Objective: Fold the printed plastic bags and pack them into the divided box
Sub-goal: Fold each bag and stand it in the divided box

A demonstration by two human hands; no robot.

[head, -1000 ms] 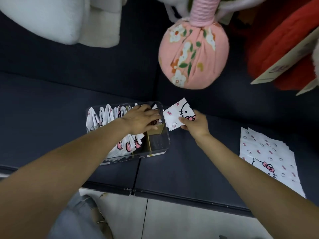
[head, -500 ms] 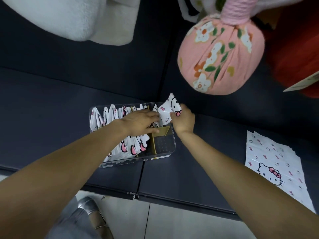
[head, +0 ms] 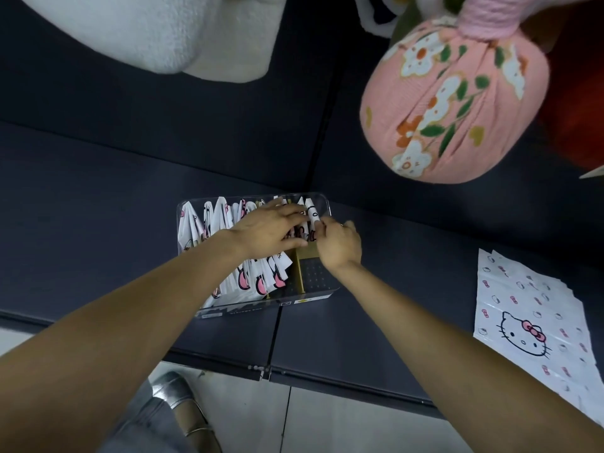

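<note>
Two bare hands meet over a clear divided box (head: 322,294) at the centre of a dark surface, prob. a sofa seat or padded bench. The left hand (head: 266,232) lies flat w/ fingers straight, pressing back the row of folded bags (head: 215,223) already standing on edge in the box's left and middle sections. The right hand (head: 338,245) comes in from the right, fingers curled, pinching a folded bag (head: 312,213) that stands upright at the far right end of the row; the fingertips are partly hidden, so how deep the bag sits can't be told. Key relation: the bag's long axis runs roughly top to bottom, parallel w/ its neighbours, and it lies directly under and between the two hands, just right of the left fingertips. The right hand is nearer and, in my judgement, only has to push it down into the gap the left hand holds open. A gold-coloured divider (head: 299,273) stands just nearer the viewer, w/ a bare compartment floor beside it; this looks like the only thing the bag could snag on. Well apart to the right lies a flat stack of unfolded bags (head: 529,322) printed w/ a cartoon cat face and bows. Behind the box rest a pink floral fabric bundle (head: 454,103), a white fluffy cushion (head: 147,31) and sth red at the far right edge. A grey shoe (head: 173,392) shows on the tiled floor below.
</note>
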